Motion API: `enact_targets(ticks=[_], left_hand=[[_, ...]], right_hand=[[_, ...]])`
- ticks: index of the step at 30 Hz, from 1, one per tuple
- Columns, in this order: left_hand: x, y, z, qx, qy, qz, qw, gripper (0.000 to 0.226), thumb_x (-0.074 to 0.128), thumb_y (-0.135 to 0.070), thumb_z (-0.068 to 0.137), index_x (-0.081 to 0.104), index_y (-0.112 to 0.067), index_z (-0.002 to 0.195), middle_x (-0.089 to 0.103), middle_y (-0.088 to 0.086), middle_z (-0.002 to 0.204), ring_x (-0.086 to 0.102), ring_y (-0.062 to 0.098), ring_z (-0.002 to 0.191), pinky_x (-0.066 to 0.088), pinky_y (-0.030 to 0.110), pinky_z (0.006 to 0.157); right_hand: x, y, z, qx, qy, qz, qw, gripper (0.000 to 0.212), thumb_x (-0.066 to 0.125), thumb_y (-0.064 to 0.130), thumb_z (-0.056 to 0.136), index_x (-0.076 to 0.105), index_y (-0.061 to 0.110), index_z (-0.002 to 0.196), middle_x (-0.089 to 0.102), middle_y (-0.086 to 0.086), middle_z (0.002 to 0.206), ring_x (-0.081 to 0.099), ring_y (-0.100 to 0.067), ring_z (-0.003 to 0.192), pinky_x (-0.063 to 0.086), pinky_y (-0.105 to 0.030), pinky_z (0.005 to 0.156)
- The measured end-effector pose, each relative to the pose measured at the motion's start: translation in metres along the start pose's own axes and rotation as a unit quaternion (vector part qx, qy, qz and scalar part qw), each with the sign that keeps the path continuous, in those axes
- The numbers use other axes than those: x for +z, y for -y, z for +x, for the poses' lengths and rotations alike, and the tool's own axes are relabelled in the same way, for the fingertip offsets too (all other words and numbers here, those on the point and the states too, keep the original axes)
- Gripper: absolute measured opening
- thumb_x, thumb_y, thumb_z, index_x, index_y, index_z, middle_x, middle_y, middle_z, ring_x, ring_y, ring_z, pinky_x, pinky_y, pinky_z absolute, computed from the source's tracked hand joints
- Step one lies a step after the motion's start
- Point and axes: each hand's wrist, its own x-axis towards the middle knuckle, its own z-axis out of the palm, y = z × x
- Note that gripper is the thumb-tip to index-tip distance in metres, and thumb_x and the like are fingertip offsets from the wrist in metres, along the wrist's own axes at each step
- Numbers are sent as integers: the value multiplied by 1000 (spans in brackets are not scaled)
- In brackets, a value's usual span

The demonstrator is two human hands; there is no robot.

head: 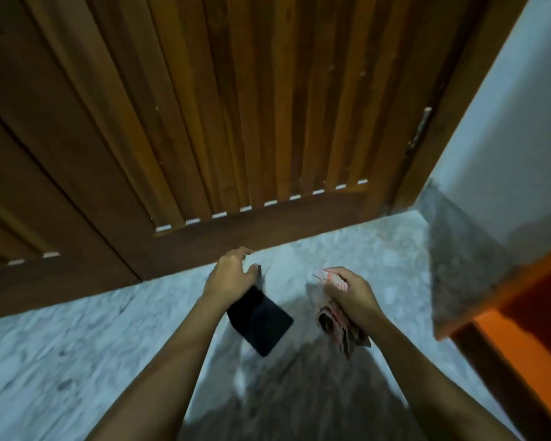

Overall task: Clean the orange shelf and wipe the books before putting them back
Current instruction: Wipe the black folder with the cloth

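Note:
My left hand [233,273] grips a thin black book [261,323] by its upper end, and the book hangs tilted above the marble floor. My right hand [347,292] holds a bunched cloth [337,326] with red and white stripes; one end sticks out above my fist and the rest dangles below it. The two hands are apart, the cloth just right of the book. A corner of the orange shelf [522,319] shows at the lower right edge of the view.
A wooden slatted door [236,106] fills the upper view, with its frame and a hinge [422,128] on the right. A white wall [522,122] with a grey stone skirting [458,256] runs down to the orange shelf. Pale marble floor [61,361] spreads below.

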Motion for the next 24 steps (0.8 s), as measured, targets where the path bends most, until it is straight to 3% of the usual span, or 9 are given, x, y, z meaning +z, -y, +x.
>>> enact_targets(ticks=[2, 5, 8, 11, 13, 15, 21, 24], left_hand=[[18, 24, 9, -21, 27, -1, 999, 42, 56, -28, 91, 49, -17, 132, 54, 8, 133, 52, 24, 118, 44, 33, 95], [41, 50, 23, -28, 88, -22, 996, 48, 53, -28, 94, 40, -19, 139, 50, 11, 135, 50, 24, 122, 40, 31, 95], [56, 65, 36, -7, 136, -27, 990, 47, 43, -30, 99, 31, -28, 145, 52, 10, 135, 52, 25, 118, 43, 35, 98], [66, 70, 39, 1, 153, -6, 988, 45, 31, -30, 102, 22, -42, 145, 65, 12, 98, 61, 25, 83, 47, 41, 74], [68, 69, 39, 21, 141, 23, 990, 47, 28, -27, 103, 18, -45, 145, 59, 13, 74, 56, 27, 63, 43, 43, 61], [70, 68, 38, 38, 133, 45, 989, 50, 28, -21, 103, 16, -41, 147, 55, 14, 71, 52, 27, 59, 40, 41, 56], [67, 46, 24, 18, 103, 3, 995, 54, 31, -11, 101, 17, -31, 149, 62, 17, 80, 60, 30, 71, 47, 44, 69], [49, 16, 10, 48, 50, -14, 998, 50, 30, -14, 102, 17, -25, 149, 59, 11, 75, 60, 27, 77, 44, 33, 86]], right_hand=[[11, -25, 17, 28, 9, 14, 999, 7, 67, 23, 86, 70, 17, 85, 68, 2, 74, 63, -18, 69, 49, -17, 60], [25, -62, 37, 58, 44, -1, 997, 12, 62, 24, 89, 68, 20, 99, 70, -1, 98, 66, -17, 90, 49, -25, 75], [37, -91, 48, 82, 55, -5, 995, 22, 58, 20, 92, 65, 10, 111, 67, -5, 106, 64, -14, 91, 49, -16, 72], [45, -110, 53, 116, 38, 0, 993, 21, 54, 11, 94, 58, 0, 111, 62, -8, 98, 59, -8, 77, 46, -9, 60], [50, -120, 56, 134, 25, -6, 991, 15, 53, 7, 93, 55, 1, 107, 58, -7, 95, 55, -6, 74, 44, -7, 57], [52, -122, 57, 141, 21, -16, 990, 11, 54, 5, 92, 54, 4, 103, 57, -4, 95, 54, -4, 75, 43, -5, 56], [32, -88, 48, 98, 17, -88, 991, 12, 57, 13, 89, 64, 16, 98, 63, 3, 89, 59, -7, 79, 46, -13, 64], [4, -51, 41, 16, -30, -103, 994, 13, 57, 0, 88, 66, 10, 86, 64, -1, 81, 61, -16, 77, 47, -21, 70]])
